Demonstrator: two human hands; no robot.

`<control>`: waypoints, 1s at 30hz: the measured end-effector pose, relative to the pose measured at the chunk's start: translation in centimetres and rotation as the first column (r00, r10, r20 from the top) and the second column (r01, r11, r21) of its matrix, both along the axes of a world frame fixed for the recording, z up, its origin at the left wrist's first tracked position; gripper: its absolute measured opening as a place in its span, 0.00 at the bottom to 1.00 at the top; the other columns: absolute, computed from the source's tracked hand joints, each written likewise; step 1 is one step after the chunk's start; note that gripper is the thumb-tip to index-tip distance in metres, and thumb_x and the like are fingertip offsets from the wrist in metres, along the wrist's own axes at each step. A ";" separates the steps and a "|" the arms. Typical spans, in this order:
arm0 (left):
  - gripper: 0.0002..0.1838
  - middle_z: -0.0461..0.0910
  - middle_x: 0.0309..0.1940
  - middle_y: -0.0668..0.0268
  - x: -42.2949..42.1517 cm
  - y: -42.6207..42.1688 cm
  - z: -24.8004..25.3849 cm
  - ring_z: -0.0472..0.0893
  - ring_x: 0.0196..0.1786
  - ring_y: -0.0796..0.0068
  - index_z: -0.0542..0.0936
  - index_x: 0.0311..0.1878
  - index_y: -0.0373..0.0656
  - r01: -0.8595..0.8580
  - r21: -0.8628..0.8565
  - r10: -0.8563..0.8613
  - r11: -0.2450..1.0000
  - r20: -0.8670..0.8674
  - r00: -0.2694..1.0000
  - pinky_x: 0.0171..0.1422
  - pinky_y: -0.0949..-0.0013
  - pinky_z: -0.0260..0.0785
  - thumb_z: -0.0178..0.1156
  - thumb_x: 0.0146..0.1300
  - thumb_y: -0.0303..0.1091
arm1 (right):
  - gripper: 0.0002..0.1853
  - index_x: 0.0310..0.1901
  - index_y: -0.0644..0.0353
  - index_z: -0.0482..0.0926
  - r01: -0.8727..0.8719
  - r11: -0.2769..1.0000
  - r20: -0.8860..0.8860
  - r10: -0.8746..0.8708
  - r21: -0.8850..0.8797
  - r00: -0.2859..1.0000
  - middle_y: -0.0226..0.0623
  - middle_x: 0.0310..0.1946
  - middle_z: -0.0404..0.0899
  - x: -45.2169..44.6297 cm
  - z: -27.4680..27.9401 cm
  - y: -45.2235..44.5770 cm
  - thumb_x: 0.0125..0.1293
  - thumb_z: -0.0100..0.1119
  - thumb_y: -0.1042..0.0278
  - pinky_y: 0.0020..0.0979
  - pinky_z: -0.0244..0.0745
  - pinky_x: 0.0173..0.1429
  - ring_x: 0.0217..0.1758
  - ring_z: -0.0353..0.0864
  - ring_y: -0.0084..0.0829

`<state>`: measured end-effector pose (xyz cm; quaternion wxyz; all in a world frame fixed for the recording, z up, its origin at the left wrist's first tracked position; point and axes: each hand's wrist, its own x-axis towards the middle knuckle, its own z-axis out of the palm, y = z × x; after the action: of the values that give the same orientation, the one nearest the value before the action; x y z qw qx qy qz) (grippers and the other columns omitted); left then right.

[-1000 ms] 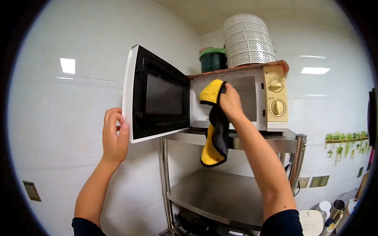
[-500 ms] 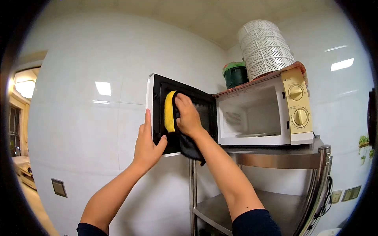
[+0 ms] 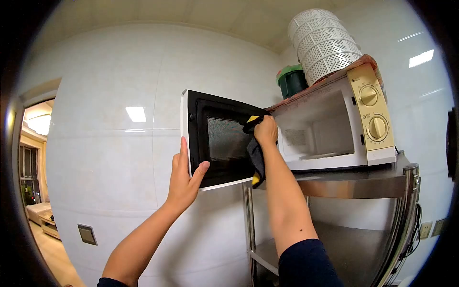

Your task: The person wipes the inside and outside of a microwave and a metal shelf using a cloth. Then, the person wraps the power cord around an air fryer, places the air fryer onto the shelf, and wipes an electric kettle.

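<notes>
Our right hand grips the black-and-yellow cloth at the hinge side of the open microwave door, seemingly mid-wipe; to its left, our left hand clasps the free edge; we need that hold firm for another stroke.

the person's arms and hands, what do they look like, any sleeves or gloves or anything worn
Dark navy sleeves show at the bottom of the view, the right sleeve more fully than the left sleeve; the forearms below them are bare. The left hand and right hand show no gloves, and neither wrist has a watch. A small dark spot marks the right forearm.
</notes>
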<state>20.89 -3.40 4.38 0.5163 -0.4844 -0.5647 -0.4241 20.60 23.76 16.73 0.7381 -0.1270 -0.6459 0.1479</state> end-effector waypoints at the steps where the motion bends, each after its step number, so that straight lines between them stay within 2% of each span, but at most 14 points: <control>1: 0.43 0.64 0.45 0.54 0.0 0.0 0.0 0.65 0.46 0.63 0.44 0.71 0.34 0.000 -0.002 0.000 1.000 0.000 1.000 0.56 0.67 0.58 0.54 0.65 0.49 | 0.10 0.38 0.64 0.77 0.000 1.000 0.000 0.000 -0.002 1.000 0.47 0.43 0.75 -0.3 0.0 0.2 0.53 0.53 0.75 0.42 0.72 0.50 0.48 0.74 0.49; 5: 0.42 0.64 0.47 0.53 0.0 0.0 -0.1 0.65 0.49 0.61 0.42 0.71 0.36 -0.030 -0.015 0.030 0.999 -0.023 0.999 0.60 0.66 0.56 0.51 0.66 0.49 | 0.08 0.32 0.69 0.78 0.008 0.990 0.026 -0.012 0.143 1.000 0.53 0.39 0.76 -0.9 -0.9 -1.3 0.52 0.50 0.78 0.43 0.71 0.51 0.47 0.74 0.51; 6: 0.40 0.65 0.49 0.52 0.0 0.0 -0.1 0.66 0.52 0.59 0.42 0.72 0.38 -0.045 -0.022 0.044 0.999 -0.009 0.999 0.63 0.65 0.55 0.49 0.68 0.49 | 0.08 0.32 0.69 0.78 0.019 0.968 -0.012 -0.017 0.250 1.000 0.54 0.39 0.76 -0.9 -1.3 -2.1 0.51 0.49 0.79 0.43 0.70 0.53 0.48 0.73 0.52; 8: 0.42 0.64 0.48 0.51 -0.3 0.2 -0.1 0.65 0.49 0.59 0.41 0.71 0.36 -0.057 -0.011 0.057 0.998 -0.022 0.998 0.60 0.65 0.57 0.49 0.67 0.50 | 0.09 0.32 0.70 0.77 0.026 0.898 -0.109 0.024 0.439 0.994 0.55 0.40 0.75 -1.0 -2.5 -3.7 0.49 0.49 0.80 0.43 0.68 0.56 0.50 0.72 0.52; 9: 0.44 0.64 0.46 0.51 -0.4 0.3 -0.1 0.65 0.47 0.59 0.40 0.71 0.34 -0.076 0.005 0.076 0.997 -0.031 0.997 0.57 0.65 0.59 0.50 0.66 0.52 | 0.09 0.31 0.70 0.77 0.024 0.853 -0.165 0.073 0.521 0.984 0.55 0.41 0.75 -0.9 -2.9 -4.6 0.48 0.49 0.81 0.43 0.67 0.57 0.51 0.71 0.51; 11: 0.43 0.64 0.47 0.50 -0.5 0.5 -0.1 0.66 0.48 0.57 0.40 0.71 0.34 -0.077 0.013 0.078 0.997 -0.034 0.996 0.57 0.64 0.59 0.49 0.67 0.52 | 0.13 0.36 0.72 0.76 -0.201 0.675 -0.071 0.353 0.710 0.933 0.57 0.46 0.73 -0.2 -3.5 -7.0 0.45 0.49 0.83 0.42 0.65 0.60 0.54 0.70 0.52; 13: 0.42 0.64 0.47 0.50 -0.5 0.5 -0.1 0.66 0.48 0.56 0.41 0.71 0.34 -0.080 0.021 0.081 0.997 -0.013 0.997 0.58 0.63 0.59 0.48 0.67 0.52 | 0.21 0.43 0.73 0.74 -0.219 0.505 -0.003 0.402 0.835 0.916 0.55 0.53 0.70 0.8 -3.7 -10.2 0.41 0.51 0.86 0.37 0.65 0.63 0.58 0.69 0.51; 17: 0.42 0.64 0.49 0.49 -0.9 0.3 -0.1 0.66 0.50 0.55 0.42 0.71 0.34 -0.084 0.022 0.085 0.996 -0.053 0.995 0.59 0.62 0.58 0.49 0.67 0.51 | 0.27 0.47 0.68 0.74 -0.408 0.521 0.095 0.526 0.750 0.846 0.49 0.53 0.70 2.2 -3.3 -11.2 0.37 0.49 0.86 0.36 0.63 0.64 0.61 0.66 0.49; 19: 0.42 0.64 0.49 0.49 -0.7 0.1 -0.1 0.66 0.50 0.56 0.42 0.71 0.34 -0.085 0.013 0.086 0.996 -0.039 0.996 0.60 0.63 0.58 0.49 0.67 0.51 | 0.24 0.46 0.66 0.73 -0.211 0.677 -0.086 0.377 0.705 0.922 0.45 0.51 0.70 1.2 -2.9 -9.7 0.40 0.51 0.83 0.39 0.67 0.59 0.57 0.67 0.47; 21: 0.42 0.64 0.49 0.49 -0.3 -0.2 0.0 0.66 0.51 0.57 0.41 0.71 0.35 -0.058 -0.036 0.060 0.998 0.057 0.997 0.60 0.64 0.57 0.49 0.67 0.51 | 0.22 0.45 0.66 0.73 -0.259 0.787 -0.111 0.381 0.560 0.918 0.46 0.49 0.70 -0.1 -2.3 -7.0 0.42 0.49 0.82 0.40 0.67 0.58 0.55 0.67 0.48; 24: 0.43 0.64 0.49 0.49 -1.1 -0.3 0.1 0.66 0.51 0.57 0.41 0.71 0.35 -0.066 -0.033 0.068 0.997 0.034 0.997 0.60 0.64 0.57 0.49 0.67 0.52 | 0.20 0.47 0.65 0.73 -0.160 0.932 -0.200 0.233 0.327 0.952 0.45 0.50 0.70 -2.2 -2.0 -3.1 0.47 0.50 0.80 0.40 0.65 0.60 0.57 0.66 0.48; 25: 0.43 0.64 0.49 0.49 -1.3 -0.3 0.1 0.66 0.51 0.57 0.41 0.71 0.35 -0.060 -0.033 0.061 0.998 0.030 0.998 0.60 0.64 0.57 0.49 0.67 0.52 | 0.20 0.47 0.65 0.73 -0.153 0.963 -0.218 0.201 0.221 0.955 0.45 0.50 0.70 -2.5 -2.1 -2.3 0.49 0.51 0.79 0.41 0.64 0.60 0.58 0.65 0.47; 28: 0.43 0.64 0.49 0.50 -1.7 -0.1 0.1 0.66 0.50 0.58 0.41 0.71 0.35 -0.054 -0.014 0.054 0.998 -0.026 0.998 0.60 0.64 0.58 0.49 0.66 0.52 | 0.17 0.48 0.64 0.74 -0.057 0.995 -0.073 0.050 -0.088 0.996 0.41 0.54 0.69 -2.4 -2.0 -0.7 0.54 0.53 0.74 0.42 0.57 0.63 0.59 0.66 0.43; 30: 0.41 0.65 0.49 0.51 -1.4 -0.1 0.0 0.66 0.51 0.59 0.42 0.71 0.37 -0.049 -0.012 0.049 0.999 -0.008 0.999 0.61 0.64 0.57 0.49 0.67 0.51 | 0.17 0.47 0.63 0.75 -0.050 0.995 -0.071 0.044 -0.087 0.996 0.41 0.55 0.68 -2.0 -2.0 -1.0 0.54 0.55 0.73 0.41 0.55 0.64 0.59 0.65 0.43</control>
<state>19.45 -3.51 4.41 0.5256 -0.4754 -0.5770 -0.4060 18.59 22.77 14.71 0.7500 -0.1392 -0.6155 0.1980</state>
